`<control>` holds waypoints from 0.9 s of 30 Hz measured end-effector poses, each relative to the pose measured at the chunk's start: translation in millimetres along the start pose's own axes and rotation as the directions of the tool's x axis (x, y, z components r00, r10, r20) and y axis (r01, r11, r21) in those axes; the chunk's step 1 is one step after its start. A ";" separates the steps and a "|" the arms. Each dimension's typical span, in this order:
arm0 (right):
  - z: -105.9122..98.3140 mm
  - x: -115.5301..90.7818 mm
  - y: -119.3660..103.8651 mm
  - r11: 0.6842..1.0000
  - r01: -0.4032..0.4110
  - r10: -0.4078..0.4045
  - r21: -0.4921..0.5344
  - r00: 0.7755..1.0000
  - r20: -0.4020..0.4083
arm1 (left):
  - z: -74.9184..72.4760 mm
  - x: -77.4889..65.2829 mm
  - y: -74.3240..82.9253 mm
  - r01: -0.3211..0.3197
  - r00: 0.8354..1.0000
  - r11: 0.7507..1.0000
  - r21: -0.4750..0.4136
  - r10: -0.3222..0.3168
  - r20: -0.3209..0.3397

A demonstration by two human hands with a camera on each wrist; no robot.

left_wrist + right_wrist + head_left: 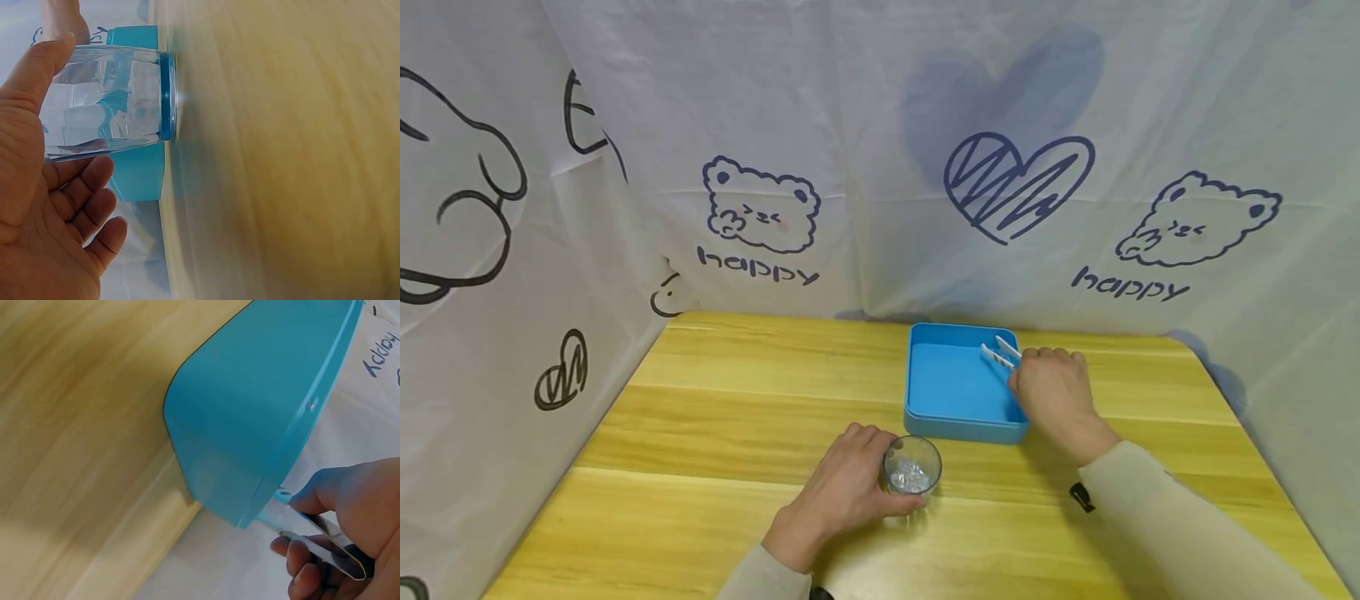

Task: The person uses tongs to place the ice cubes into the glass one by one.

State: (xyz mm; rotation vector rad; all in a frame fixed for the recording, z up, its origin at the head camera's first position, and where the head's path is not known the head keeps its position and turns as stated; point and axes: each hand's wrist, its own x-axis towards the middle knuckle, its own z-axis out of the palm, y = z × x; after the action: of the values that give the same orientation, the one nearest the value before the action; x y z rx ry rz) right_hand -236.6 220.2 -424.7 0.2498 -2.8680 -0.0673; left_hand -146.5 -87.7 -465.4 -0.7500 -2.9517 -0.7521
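My left hand [846,483] holds a clear drinking glass [929,477], thumb on the near side and fingers on the far side. Several clear, ice-like pieces [908,477] lie inside. In the left wrist view the glass [94,134] stands upright, its bluish base right at the tabletop. My right hand [1060,393] grips small white tongs [997,358] over the right side of a shallow blue box [962,429]. The two tips of the tongs are spread apart, with nothing between them. From the right wrist, the tongs [325,554] show between thumb and fingers, their tips partly hidden behind the box's wall.
The blue box sits toward the back of the wood-grain table [737,408], just behind the glass. White cloth [880,100] with drawn bears and hearts hangs behind the table and along both sides. A small black object [1082,497] shows beside the right sleeve.
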 end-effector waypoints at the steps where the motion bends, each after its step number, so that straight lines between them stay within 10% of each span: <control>1: 0.0 0.9 -0.9 1.000 -0.003 0.003 -0.014 1.000 0.011 | 0.3 -0.1 -0.2 0.002 1.000 1.000 -0.003 -0.002 0.001; 27: -2.5 1.3 -15.8 0.999 -0.033 0.033 -0.039 0.999 -0.003 | 1.9 -0.4 -1.3 0.006 1.000 1.000 -0.003 -0.006 -0.002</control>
State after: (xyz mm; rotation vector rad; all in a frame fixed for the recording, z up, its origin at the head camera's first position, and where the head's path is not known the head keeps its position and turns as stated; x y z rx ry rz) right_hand -234.6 204.4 -423.1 0.1951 -2.8646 -0.1169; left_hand -146.6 -88.0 -467.8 -0.7409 -2.9526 -0.7577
